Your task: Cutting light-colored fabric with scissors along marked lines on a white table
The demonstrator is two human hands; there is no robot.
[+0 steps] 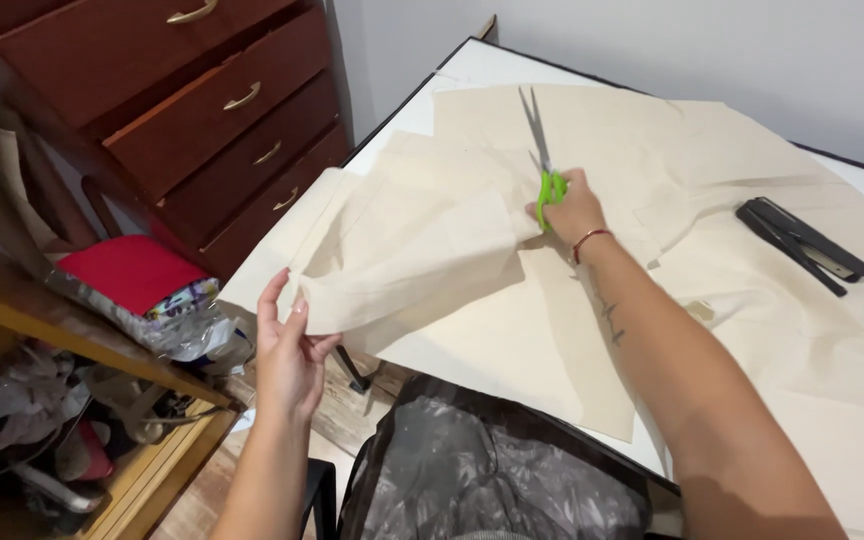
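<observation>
While our left hand [287, 350] pinches the loose flap of cream cloth [422, 250] at seven o'clock to keep it taut, our right hand [574, 208], fingers closed through the green-handled scissors [542, 160], points the nearly closed blades toward twelve across the white table [472, 65].

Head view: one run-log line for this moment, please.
left hand: holds cream fabric edge | right hand: green-handled scissors, blades open | black stapler: on table
</observation>
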